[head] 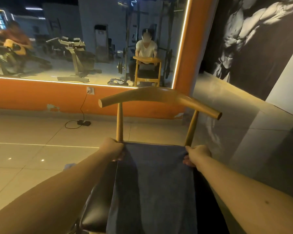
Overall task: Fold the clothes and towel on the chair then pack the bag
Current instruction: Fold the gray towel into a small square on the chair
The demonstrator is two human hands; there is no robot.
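Both arms are stretched out over the chair here, and the dark blue towel (152,181) lies flat and lengthwise on the black padded seat (98,193), its near end running off the bottom of the view. The left hand (113,149) grips the towel's far left corner, fingers curled under the edge, just beside the left post of the tan wooden chair with the curved backrest (159,95). The right hand (197,154) pinches the far right corner, cloth caught between the top of the hand and the fingertips tucked beneath, just beside the right post. The towel's far edge runs straight between the two hands, along the back of the seat. Bare black seat shows to the left of the towel. Beyond the chair, a black power strip (83,122) sits on the pale tiled floor (32,132), its cable running up to a socket on the orange wall (32,95). Above it, a large lit mirror (74,39) reflects gym machines and a seated person in a white shirt behind the same chair. A black-and-white muscle mural (252,39) fills the far right wall.
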